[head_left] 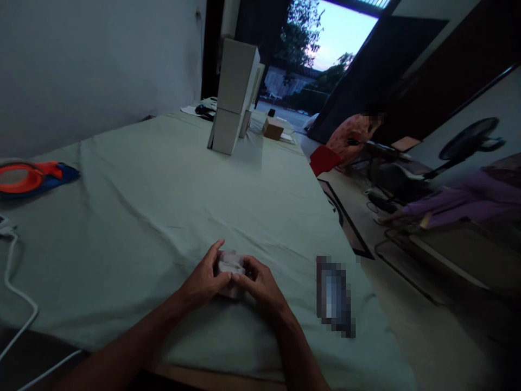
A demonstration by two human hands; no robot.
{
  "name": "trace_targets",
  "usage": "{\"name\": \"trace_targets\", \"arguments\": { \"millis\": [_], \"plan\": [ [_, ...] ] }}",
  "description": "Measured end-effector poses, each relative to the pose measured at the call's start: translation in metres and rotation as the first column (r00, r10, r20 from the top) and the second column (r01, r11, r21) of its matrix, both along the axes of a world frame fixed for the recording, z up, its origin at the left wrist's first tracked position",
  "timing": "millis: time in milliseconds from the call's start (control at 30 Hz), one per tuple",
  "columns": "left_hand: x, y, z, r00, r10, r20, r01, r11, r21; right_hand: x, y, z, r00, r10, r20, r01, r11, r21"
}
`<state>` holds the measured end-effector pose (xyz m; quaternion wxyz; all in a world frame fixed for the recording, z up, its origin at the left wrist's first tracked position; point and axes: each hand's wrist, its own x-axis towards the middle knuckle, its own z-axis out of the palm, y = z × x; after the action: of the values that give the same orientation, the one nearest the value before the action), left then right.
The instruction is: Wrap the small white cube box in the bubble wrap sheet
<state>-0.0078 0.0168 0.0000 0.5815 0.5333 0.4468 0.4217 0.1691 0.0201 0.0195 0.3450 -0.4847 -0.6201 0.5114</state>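
Both my hands meet near the front edge of a table covered with a pale green cloth (163, 179). Between them is a small pale object (230, 265), whitish and crumpled-looking, too dim to name. My left hand (205, 279) curls round its left side with the fingers over its top. My right hand (260, 285) grips its right side, fingertips pinching toward the left hand. Both forearms reach in from the bottom of the view.
A tall white box (234, 98) stands at the table's far end beside a small brown box (272, 128). An orange and blue item (28, 176) and a white cable (16, 293) lie left. A blurred-out flat item (334, 296) lies right. People sit beyond by a fan (468, 141).
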Motion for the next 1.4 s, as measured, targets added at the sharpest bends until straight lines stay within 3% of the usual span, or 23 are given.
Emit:
{"name": "trace_targets", "arguments": {
  "millis": [167, 600, 733, 900, 1067, 1267, 1400],
  "plan": [
    [-0.001, 0.000, 0.000, 0.999, -0.014, 0.035, 0.014, 1.000, -0.017, -0.003, -0.006, -0.008, 0.993, -0.086, -0.083, 0.083, 0.996, -0.034],
    [-0.007, 0.000, 0.004, 0.996, -0.094, -0.002, 0.094, 0.995, -0.025, -0.003, -0.014, -0.004, 0.993, -0.067, 0.094, 0.055, 0.991, 0.125],
    [-0.007, 0.000, 0.003, 0.994, -0.089, 0.062, 0.093, 0.994, -0.062, -0.006, -0.016, -0.004, 0.979, -0.106, 0.175, 0.072, 0.979, 0.192],
    [-0.004, 0.002, 0.001, 0.995, -0.076, 0.070, 0.080, 0.995, -0.060, -0.008, -0.014, -0.006, 0.964, -0.179, 0.195, 0.099, 0.927, 0.361],
    [-0.003, 0.002, -0.002, 0.993, -0.089, 0.074, 0.092, 0.995, -0.036, -0.014, -0.008, -0.006, 0.964, -0.212, 0.162, 0.135, 0.912, 0.386],
    [0.000, 0.003, 0.006, 0.996, -0.076, 0.039, 0.078, 0.995, -0.062, -0.022, -0.007, -0.012, 0.955, -0.284, 0.086, 0.197, 0.823, 0.532],
    [0.001, 0.004, 0.012, 0.996, -0.082, 0.030, 0.084, 0.994, -0.075, -0.022, -0.009, -0.014, 0.940, -0.317, 0.128, 0.178, 0.773, 0.609]
  ]
}}
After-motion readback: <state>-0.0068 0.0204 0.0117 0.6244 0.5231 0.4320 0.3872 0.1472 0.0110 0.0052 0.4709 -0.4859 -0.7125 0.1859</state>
